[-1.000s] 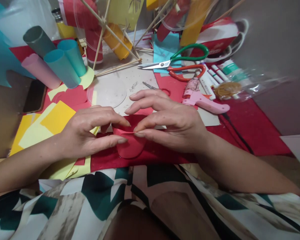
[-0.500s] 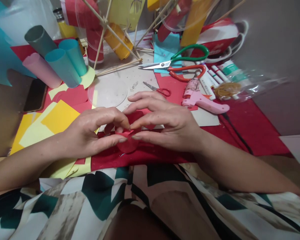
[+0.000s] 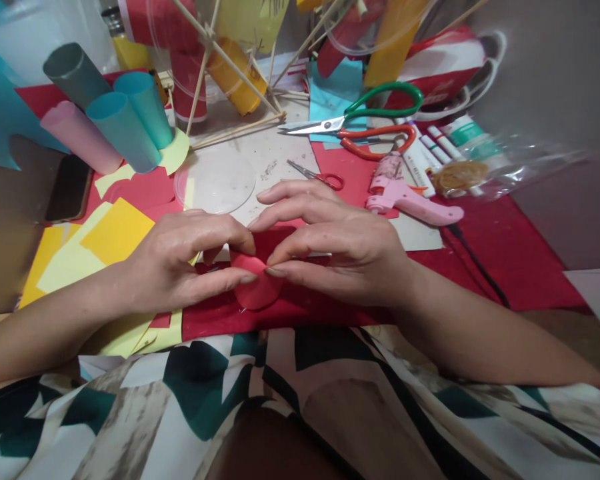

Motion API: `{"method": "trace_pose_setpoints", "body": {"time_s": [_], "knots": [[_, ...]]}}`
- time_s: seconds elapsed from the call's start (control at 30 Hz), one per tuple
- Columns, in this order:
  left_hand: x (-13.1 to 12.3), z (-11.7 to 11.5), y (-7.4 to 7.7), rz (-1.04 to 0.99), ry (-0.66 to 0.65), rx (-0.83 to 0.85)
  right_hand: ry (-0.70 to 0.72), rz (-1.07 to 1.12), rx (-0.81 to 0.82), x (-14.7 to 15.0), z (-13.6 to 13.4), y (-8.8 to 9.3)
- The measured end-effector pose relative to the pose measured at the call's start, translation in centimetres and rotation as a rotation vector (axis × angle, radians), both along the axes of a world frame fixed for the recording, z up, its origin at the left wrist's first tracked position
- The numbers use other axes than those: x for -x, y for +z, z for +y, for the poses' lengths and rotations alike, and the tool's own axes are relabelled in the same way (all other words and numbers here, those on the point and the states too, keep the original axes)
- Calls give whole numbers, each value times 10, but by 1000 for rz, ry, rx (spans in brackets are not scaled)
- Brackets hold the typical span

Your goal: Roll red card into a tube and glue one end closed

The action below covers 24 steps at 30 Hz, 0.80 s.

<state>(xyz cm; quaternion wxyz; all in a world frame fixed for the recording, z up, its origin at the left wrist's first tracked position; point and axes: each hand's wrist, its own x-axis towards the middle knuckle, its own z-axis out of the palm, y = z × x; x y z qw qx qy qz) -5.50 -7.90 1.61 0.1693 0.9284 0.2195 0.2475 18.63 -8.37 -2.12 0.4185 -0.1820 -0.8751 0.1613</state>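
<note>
Both hands meet over a small piece of red paper [image 3: 257, 290] with a rounded lower edge, near the table's front edge. My left hand [image 3: 180, 260] pinches its left side between thumb and curled fingers. My right hand [image 3: 340, 243] pinches its right side with thumb and forefinger, the other fingers stretched out above. The paper is bent into a curl between the fingertips. It lies over a larger dark red sheet [image 3: 480, 260].
Behind the hands: a clear plastic disc [image 3: 215, 180], small red scissors [image 3: 317, 175], a pink glue gun [image 3: 410, 197], green and orange scissors [image 3: 365, 120], paper tubes [image 3: 115, 127], yellow sheets [image 3: 95, 243], a phone [image 3: 70, 190], a stick frame [image 3: 230, 67], a plastic bag [image 3: 485, 167].
The fingertips of both hands have drawn closer together and the red paper has been curled tighter; its rounded edge shows a little smaller than a second ago.
</note>
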Motion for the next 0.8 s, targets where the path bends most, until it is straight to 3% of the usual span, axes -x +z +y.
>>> {"method": "trace_pose_setpoints", "body": {"time_s": [0.3,0.57,0.8], "knots": [[3,1,-3,-152,-41,299,32,-17,57,-1,-1,0],[1,-4,1,-113,-98,144,96,-39,141,2,-1,1],[1,-4,2,-33,-117,108,158,-11,183,4,2,-3]]}}
